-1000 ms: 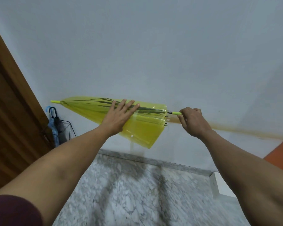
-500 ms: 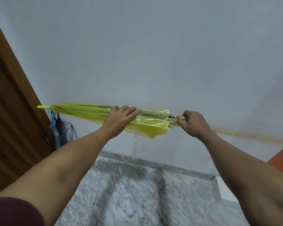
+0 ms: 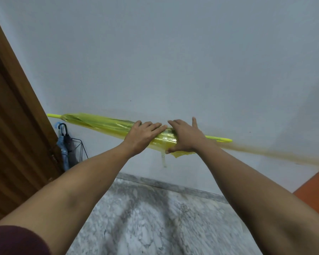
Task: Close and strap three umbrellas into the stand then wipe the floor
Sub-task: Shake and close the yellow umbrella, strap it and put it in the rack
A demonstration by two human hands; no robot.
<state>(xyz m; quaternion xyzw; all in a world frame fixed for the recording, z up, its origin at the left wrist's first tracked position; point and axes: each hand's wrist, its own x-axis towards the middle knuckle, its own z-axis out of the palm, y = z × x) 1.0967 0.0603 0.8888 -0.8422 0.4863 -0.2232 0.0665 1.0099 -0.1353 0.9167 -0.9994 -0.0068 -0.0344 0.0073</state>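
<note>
Yellow umbrella (image 3: 103, 124) folded, held level in the air; left hand (image 3: 142, 137) and right hand (image 3: 184, 138) both grasping its canopy; strap (image 3: 164, 160) dangling.

The yellow umbrella (image 3: 103, 124) is closed, its clear canopy gathered, held nearly level in the air with its tip at 9 o'clock and handle at 3. Its strap (image 3: 163, 160) dangles loose. At 8 o'clock, the stand (image 3: 80, 149) holds a blue umbrella (image 3: 62, 150) and a dark umbrella (image 3: 70, 144), upright.
</note>
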